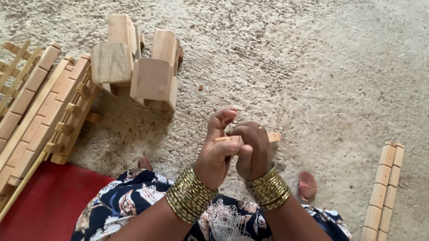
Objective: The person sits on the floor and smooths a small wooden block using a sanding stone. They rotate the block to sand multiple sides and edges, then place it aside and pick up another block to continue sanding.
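Note:
My left hand (217, 150) and my right hand (252, 149) are pressed together in front of me, both closed around a small light wooden piece (274, 137) whose end pokes out to the right of the right hand. Each wrist carries a stack of gold bangles (189, 194). A tuft of white thread (224, 225) lies on my patterned lap just below the hands. How the thread meets the wooden piece is hidden by my fingers.
Notched wooden bars and thin sticks (32, 116) lie stacked at the left, partly on a red mat (48, 209). Two chunky wooden blocks (134, 65) stand behind them on the rough sandy floor. A pair of segmented wooden strips (382, 201) lies at the right.

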Demonstrator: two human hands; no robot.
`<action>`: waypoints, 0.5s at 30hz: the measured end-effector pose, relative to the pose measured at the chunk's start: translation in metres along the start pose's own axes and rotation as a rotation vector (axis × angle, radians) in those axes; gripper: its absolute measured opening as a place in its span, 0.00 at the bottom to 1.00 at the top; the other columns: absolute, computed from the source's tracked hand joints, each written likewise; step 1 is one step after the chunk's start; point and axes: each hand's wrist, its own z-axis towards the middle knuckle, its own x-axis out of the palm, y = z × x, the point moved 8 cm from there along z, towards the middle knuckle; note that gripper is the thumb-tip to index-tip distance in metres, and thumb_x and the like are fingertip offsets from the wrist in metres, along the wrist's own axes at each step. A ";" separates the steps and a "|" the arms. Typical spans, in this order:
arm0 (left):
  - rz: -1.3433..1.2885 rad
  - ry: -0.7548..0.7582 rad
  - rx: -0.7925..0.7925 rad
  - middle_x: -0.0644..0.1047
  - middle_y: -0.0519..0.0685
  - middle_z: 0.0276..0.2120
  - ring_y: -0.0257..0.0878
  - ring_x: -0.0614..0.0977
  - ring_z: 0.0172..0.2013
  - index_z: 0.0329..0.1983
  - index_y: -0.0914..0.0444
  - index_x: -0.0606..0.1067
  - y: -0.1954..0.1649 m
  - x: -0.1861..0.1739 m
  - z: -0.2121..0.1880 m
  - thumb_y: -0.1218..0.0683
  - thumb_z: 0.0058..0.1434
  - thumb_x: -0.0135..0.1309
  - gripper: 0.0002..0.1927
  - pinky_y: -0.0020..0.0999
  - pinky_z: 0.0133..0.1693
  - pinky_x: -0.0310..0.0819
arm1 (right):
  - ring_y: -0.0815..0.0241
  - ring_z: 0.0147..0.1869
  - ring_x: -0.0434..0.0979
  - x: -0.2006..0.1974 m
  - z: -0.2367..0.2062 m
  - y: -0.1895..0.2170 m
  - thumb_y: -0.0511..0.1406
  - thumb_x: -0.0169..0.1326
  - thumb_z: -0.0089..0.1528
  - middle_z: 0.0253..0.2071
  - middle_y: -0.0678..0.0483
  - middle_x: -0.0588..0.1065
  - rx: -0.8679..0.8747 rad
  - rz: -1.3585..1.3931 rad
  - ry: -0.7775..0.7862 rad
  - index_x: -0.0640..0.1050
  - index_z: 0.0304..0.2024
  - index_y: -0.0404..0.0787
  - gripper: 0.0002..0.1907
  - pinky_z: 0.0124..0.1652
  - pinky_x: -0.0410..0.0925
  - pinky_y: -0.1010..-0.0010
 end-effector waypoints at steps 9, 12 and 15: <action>-0.094 -0.094 0.084 0.60 0.51 0.57 0.45 0.58 0.62 0.60 0.61 0.62 -0.015 -0.026 0.015 0.55 0.42 0.56 0.38 0.39 0.65 0.55 | 0.59 0.24 0.74 0.023 -0.065 -0.161 0.52 0.34 0.69 0.23 0.49 0.74 0.838 0.139 0.346 0.78 0.37 0.36 0.30 0.24 0.70 0.70; -0.134 -0.083 0.171 0.62 0.51 0.59 0.45 0.59 0.64 0.59 0.63 0.65 -0.023 -0.023 0.016 0.58 0.49 0.55 0.32 0.35 0.67 0.54 | 0.58 0.33 0.77 0.008 -0.039 -0.134 0.51 0.36 0.72 0.32 0.48 0.77 0.582 0.074 0.180 0.79 0.41 0.32 0.31 0.31 0.72 0.69; -0.211 -0.125 0.092 0.62 0.50 0.57 0.46 0.63 0.61 0.55 0.60 0.65 -0.020 -0.022 0.015 0.66 0.53 0.53 0.25 0.42 0.65 0.61 | 0.61 0.34 0.77 0.014 -0.020 -0.085 0.51 0.30 0.74 0.33 0.52 0.77 0.396 0.155 0.128 0.77 0.40 0.35 0.31 0.31 0.73 0.71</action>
